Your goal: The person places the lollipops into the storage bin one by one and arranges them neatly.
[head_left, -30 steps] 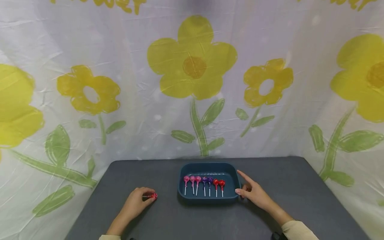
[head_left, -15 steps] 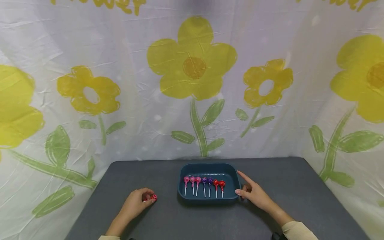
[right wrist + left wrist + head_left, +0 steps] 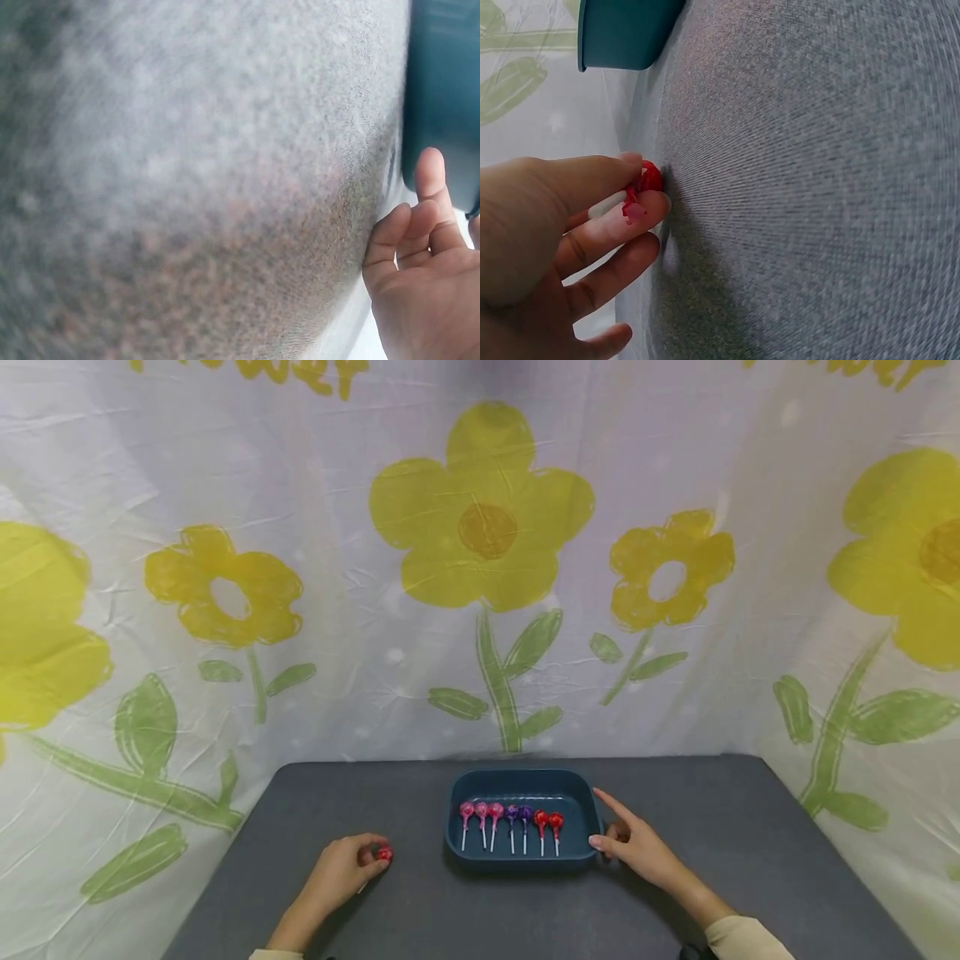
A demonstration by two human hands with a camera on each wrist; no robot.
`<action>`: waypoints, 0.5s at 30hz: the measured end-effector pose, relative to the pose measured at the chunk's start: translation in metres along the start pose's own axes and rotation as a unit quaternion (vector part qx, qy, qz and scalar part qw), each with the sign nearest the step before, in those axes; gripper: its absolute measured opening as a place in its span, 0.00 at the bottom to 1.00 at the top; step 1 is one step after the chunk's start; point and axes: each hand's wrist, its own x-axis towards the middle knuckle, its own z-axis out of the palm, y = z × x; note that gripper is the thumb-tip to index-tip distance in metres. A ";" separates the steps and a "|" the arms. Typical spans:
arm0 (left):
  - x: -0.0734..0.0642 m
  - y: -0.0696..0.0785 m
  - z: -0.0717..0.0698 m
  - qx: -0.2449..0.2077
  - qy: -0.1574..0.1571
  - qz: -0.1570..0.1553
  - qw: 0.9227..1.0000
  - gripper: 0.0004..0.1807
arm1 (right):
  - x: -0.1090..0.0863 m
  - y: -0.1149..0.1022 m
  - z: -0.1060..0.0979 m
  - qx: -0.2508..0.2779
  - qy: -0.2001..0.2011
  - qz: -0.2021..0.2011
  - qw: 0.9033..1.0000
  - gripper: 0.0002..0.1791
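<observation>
My left hand (image 3: pixel 341 870) is low over the tabletop, left of the blue tray (image 3: pixel 525 863), and pinches a red-wrapped lollipop (image 3: pixel 384 853) between thumb and fingers. In the left wrist view, the red candy head (image 3: pixel 652 178) shows past the fingertips, with the white stick (image 3: pixel 607 204) running back between the fingers. Inside the tray lie three pink lollipops (image 3: pixel 482 809), two purple ones (image 3: pixel 512 812) and two red ones (image 3: pixel 556 821) in a row, sticks toward me. At the tray's right end rests my right hand (image 3: pixel 641 852), index finger extended along the side and thumb at the rim.
The dark grey tabletop (image 3: pixel 420 910) extends around the tray. Behind it hangs a white curtain (image 3: pixel 337 610) printed with yellow flowers. The tray's blue wall (image 3: pixel 442 90) also appears beside my right fingers in the right wrist view.
The lollipop has turned in my left fingers; its stick now points back toward the palm and down. My right hand and the tray have stayed in place.
</observation>
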 end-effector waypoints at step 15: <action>0.002 -0.002 0.005 -0.008 0.021 -0.006 1.000 0.10 | 0.001 0.002 0.001 -0.002 0.001 0.000 1.000 0.44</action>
